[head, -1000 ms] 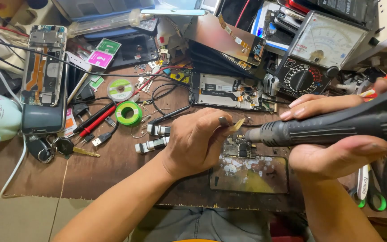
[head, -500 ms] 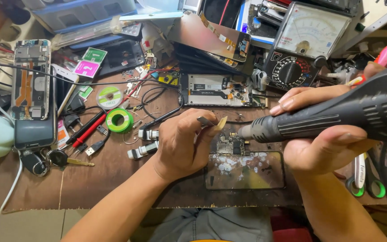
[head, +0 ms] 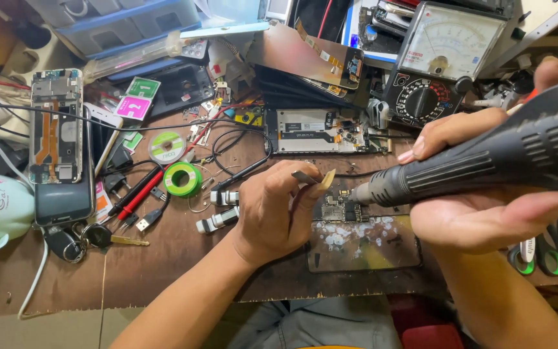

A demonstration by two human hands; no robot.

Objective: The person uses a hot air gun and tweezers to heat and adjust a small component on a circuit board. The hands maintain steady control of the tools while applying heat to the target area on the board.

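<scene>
The right hand (head: 485, 194) wraps a thick dark grey ribbed rotary tool (head: 485, 165), its fingers curled over the top of the barrel and the thumb lying flat beneath it. The tool lies almost level, running from the right edge of the view toward the middle, and its metal tip sits just at the right side of a small dark phone circuit board (head: 338, 208).

The left hand (head: 278, 210) rests on the brown wooden table (head: 130, 271) beside that board. Its fingers are pressed together, pinching a small flat tan-tipped pick (head: 314, 178) between thumb and forefinger, with the pick angled over the top left of the board.

The board lies at the upper edge of a dark rectangular work plate (head: 382, 249) spotted with white residue, near the front edge of the table and between the 2 hands.

Around them: 2 rolls of green tape (head: 182, 179) to the left, a red probe and a black probe (head: 138, 192) beside the rolls, an opened phone frame (head: 318, 131) behind the hands, an analogue multimeter with a white dial face (head: 444, 61) at upper right, and another opened phone (head: 56, 126) at far left.
</scene>
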